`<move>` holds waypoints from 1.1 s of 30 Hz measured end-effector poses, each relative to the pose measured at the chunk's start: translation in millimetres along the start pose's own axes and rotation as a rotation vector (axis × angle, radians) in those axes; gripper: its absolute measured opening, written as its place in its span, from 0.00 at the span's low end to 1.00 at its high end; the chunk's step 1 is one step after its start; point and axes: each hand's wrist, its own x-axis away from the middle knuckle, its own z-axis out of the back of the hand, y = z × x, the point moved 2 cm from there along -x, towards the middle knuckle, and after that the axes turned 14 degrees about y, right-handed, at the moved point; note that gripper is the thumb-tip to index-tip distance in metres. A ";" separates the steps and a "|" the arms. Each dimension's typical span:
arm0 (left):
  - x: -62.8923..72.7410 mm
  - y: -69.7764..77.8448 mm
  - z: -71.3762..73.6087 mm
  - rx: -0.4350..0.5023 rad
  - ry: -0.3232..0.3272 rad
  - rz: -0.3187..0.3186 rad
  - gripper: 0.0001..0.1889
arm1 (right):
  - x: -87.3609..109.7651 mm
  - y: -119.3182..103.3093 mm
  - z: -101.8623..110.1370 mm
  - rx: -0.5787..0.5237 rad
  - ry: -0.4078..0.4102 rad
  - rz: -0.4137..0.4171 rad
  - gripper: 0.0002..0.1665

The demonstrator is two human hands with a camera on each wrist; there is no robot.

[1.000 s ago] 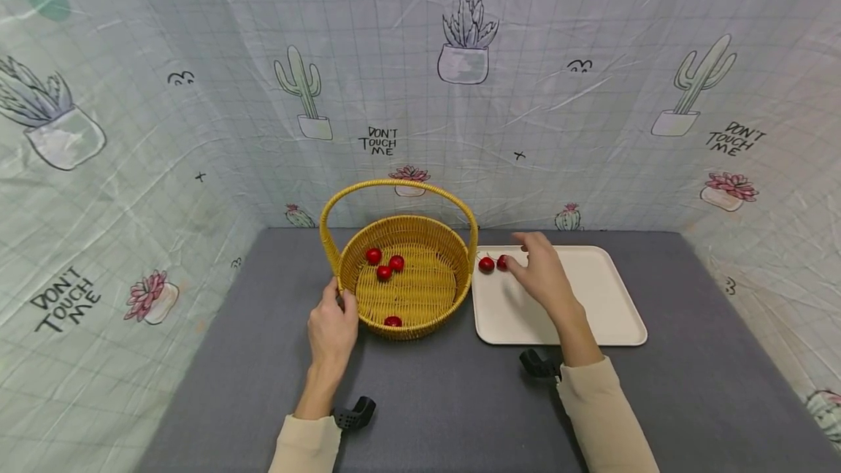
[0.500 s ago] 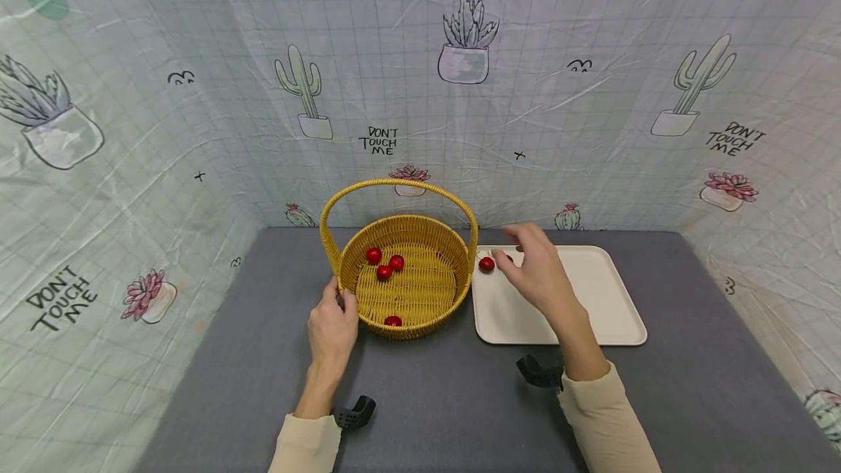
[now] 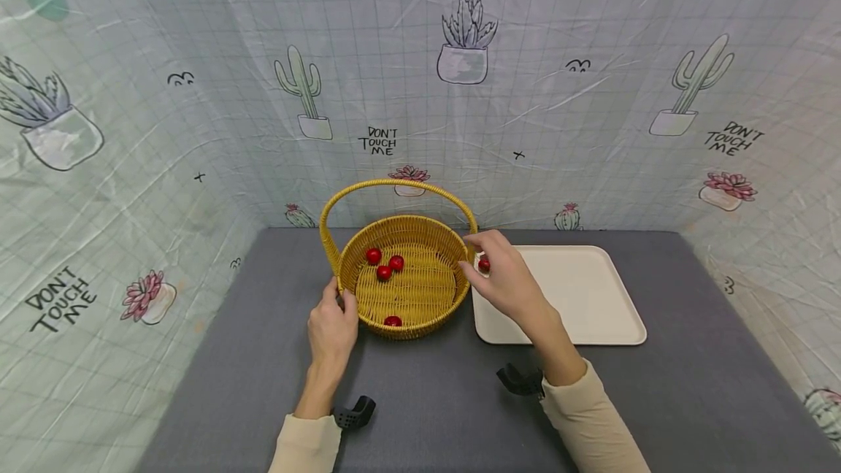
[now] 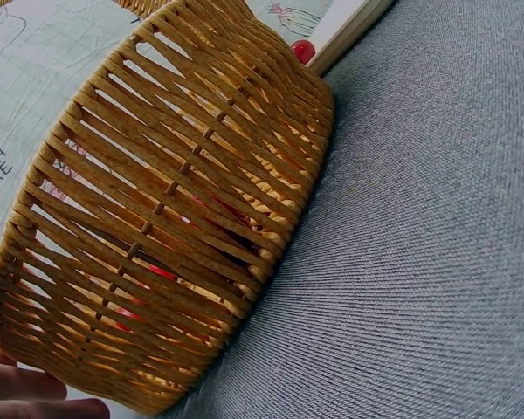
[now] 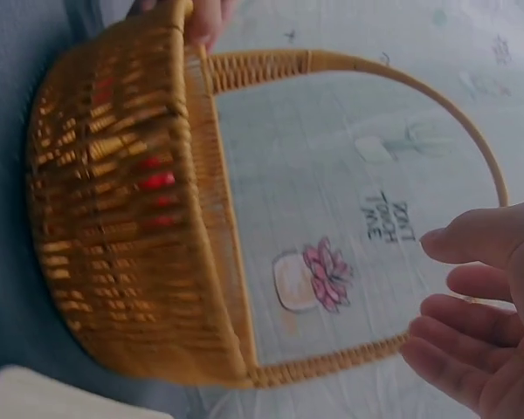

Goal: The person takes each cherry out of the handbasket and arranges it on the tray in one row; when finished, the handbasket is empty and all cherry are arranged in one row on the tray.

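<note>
A yellow wicker basket (image 3: 420,298) with a tall hooped handle stands on the grey table, and several red cherries (image 3: 384,273) lie inside it. My left hand (image 3: 331,323) grips its left rim near the handle's foot. In the left wrist view only some fingers (image 4: 35,384) show, beside the weave. My right hand (image 3: 509,283) is at the basket's right rim, thumb and fingers spread apart. The right wrist view shows that hand (image 5: 498,305) by the handle, with no cherry visible between thumb and fingertips. Another cherry (image 3: 484,264) shows just behind the right hand, on the tray.
A cream rectangular tray (image 3: 578,298) sits right of the basket, its left edge close against the wicker. Behind the table hangs a cloth (image 3: 525,115) printed with cacti and lettering. Black wrist mounts (image 3: 355,412) sit under both forearms.
My right hand has moved left from over the tray to the basket's right rim, thumb and fingers still apart. The left hand, the basket and the cherries in it have stayed put.
</note>
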 end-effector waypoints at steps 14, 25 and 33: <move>-0.1 -1.3 0.7 0.004 -0.003 0.003 0.22 | -4.0 -3.5 -47.5 -0.061 -0.186 -0.020 0.22; 0.8 -1.8 1.3 0.017 -0.003 -0.007 0.23 | -4.9 -9.0 -78.2 -0.069 -0.303 -0.024 0.22; 1.1 -2.0 2.3 0.011 -0.018 -0.005 0.24 | -1.3 -9.6 -102.6 -0.041 -0.437 -0.004 0.26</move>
